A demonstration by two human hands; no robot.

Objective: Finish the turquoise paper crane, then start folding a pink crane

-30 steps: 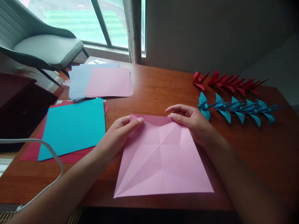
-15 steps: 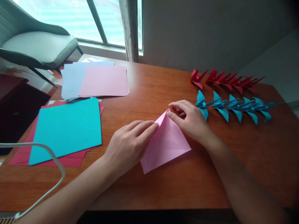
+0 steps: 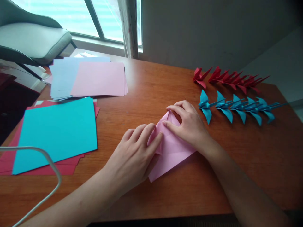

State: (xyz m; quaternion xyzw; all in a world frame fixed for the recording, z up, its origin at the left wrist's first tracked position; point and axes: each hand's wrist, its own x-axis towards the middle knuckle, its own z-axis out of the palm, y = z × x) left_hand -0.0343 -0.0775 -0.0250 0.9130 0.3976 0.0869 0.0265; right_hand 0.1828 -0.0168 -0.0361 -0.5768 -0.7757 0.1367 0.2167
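Note:
A folded sheet of pink paper [image 3: 174, 146] lies on the table between my hands, one corner toward me and a narrow point away from me. My left hand [image 3: 139, 148] is closed on its left edge, thumb and forefinger at a small folded flap; part of that edge is hidden under the fingers. My right hand [image 3: 191, 126] holds the far point, forefinger at the tip and thumb pressing the paper just below it. Beyond my right hand stand several blue paper cranes [image 3: 204, 105] in a row, with a row of red paper cranes [image 3: 200, 77] behind them.
On the left lie a turquoise sheet [image 3: 56, 129] over red sheets [image 3: 66, 168]. Farther back are pale pink sheets [image 3: 99, 78] on light blue ones [image 3: 63, 77]. A white cable [image 3: 55, 176] curves at the lower left. A chair [image 3: 35, 41] stands beyond the wooden table [image 3: 151, 82].
My left fingers have brought the left edge inward into a small flap. My right thumb has slid down from the tip onto the paper. The view has shifted slightly.

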